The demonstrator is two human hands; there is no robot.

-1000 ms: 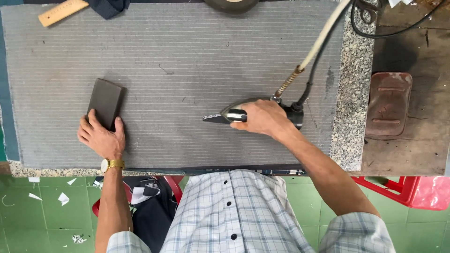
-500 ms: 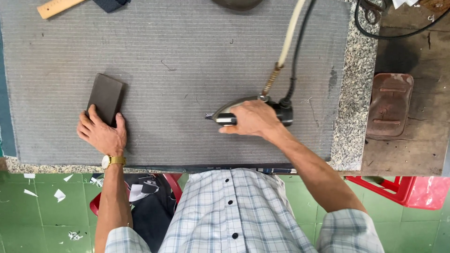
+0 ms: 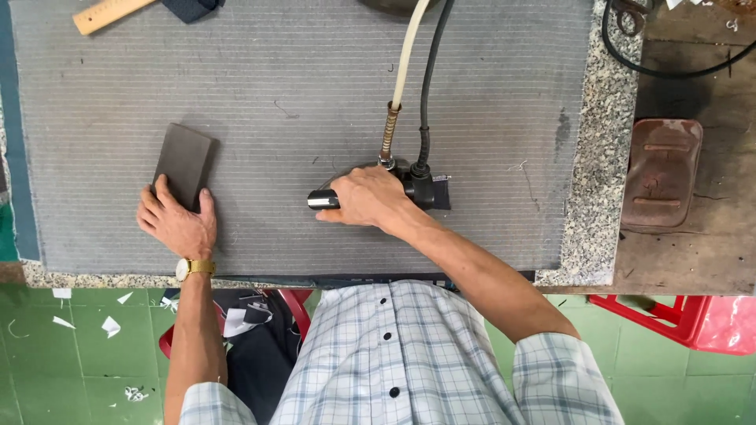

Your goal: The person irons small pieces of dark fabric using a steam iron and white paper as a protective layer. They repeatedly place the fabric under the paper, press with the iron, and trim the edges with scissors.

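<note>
My right hand [image 3: 364, 198] grips the handle of a steam iron [image 3: 417, 187] that rests on the grey padded pressing surface [image 3: 299, 86]. A cream hose [image 3: 407, 55] and a black cable [image 3: 431, 79] run from the iron's back toward the far edge. My left hand [image 3: 175, 222], with a gold wristwatch, lies flat on the pad, its fingertips on the near end of a dark grey rectangular fabric piece [image 3: 186, 159]. The two hands are well apart, the iron to the right of the fabric piece.
A wooden ruler [image 3: 110, 13] and dark cloth [image 3: 191, 7] lie at the far left. The pad sits on a speckled stone slab [image 3: 602, 173]. A rusty iron rest [image 3: 660, 173] sits on the wooden bench at right. Red plastic stool [image 3: 677, 315] and green tiled floor below.
The iron has swung around under my right hand, its hose and cable now running straight away from me. My left hand stays on the dark fabric piece.
</note>
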